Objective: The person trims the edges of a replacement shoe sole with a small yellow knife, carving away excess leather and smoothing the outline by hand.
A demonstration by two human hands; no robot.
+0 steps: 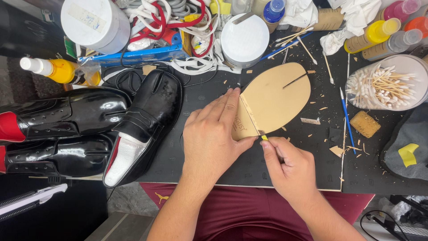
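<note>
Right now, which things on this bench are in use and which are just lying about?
In use:
left hand pressing the tan sole
right hand holding a yellow knife at the sole's edge
cutting mat

Lying about:
black shoes
swab jar
blue brush
yellow bottle
white tub

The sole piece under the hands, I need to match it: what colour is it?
Tan, plain, a light cardboard-like brown sole piece; the head view shows it clearly.
</note>
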